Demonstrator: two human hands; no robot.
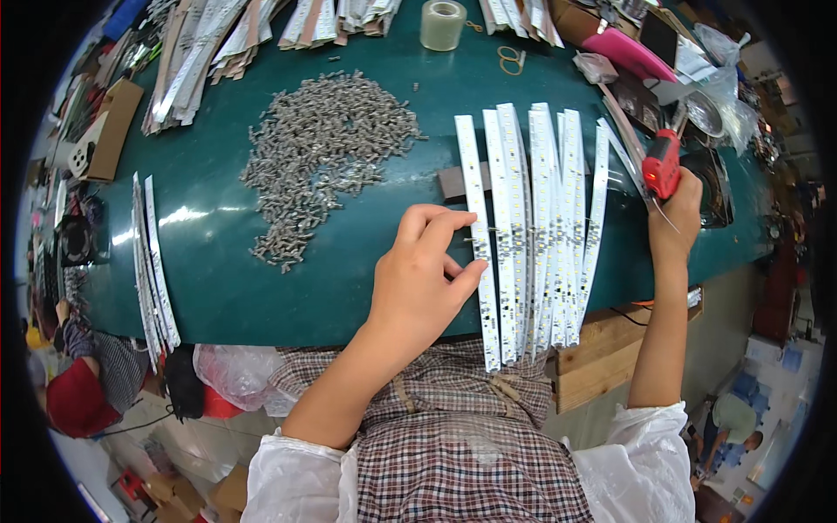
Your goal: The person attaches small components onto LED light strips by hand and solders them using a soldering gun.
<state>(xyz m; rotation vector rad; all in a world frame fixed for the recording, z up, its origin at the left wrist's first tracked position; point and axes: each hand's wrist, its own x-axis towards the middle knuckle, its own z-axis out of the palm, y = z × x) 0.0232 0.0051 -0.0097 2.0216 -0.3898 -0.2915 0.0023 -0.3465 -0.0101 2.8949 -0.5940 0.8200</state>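
Note:
My left hand (pixel 418 279) rests on the dark green table (pixel 227 288), its fingertips pinching a small metal screw against the leftmost white LED strip (pixel 478 235). Several more white LED strips (pixel 549 227) lie side by side to the right, overhanging the table's near edge. My right hand (pixel 676 213) grips a red electric screwdriver (pixel 661 166), its thin bit slanting down to the right of the strips. A large pile of small grey screws (pixel 323 148) lies up and left of my left hand.
Two white strips (pixel 153 261) lie at the table's left edge. Bundles of strips (pixel 200 61) line the far side, with a roll of clear tape (pixel 442 23) and rubber bands (pixel 511 58). Plastic bags and a pink item (pixel 628 54) sit at the far right.

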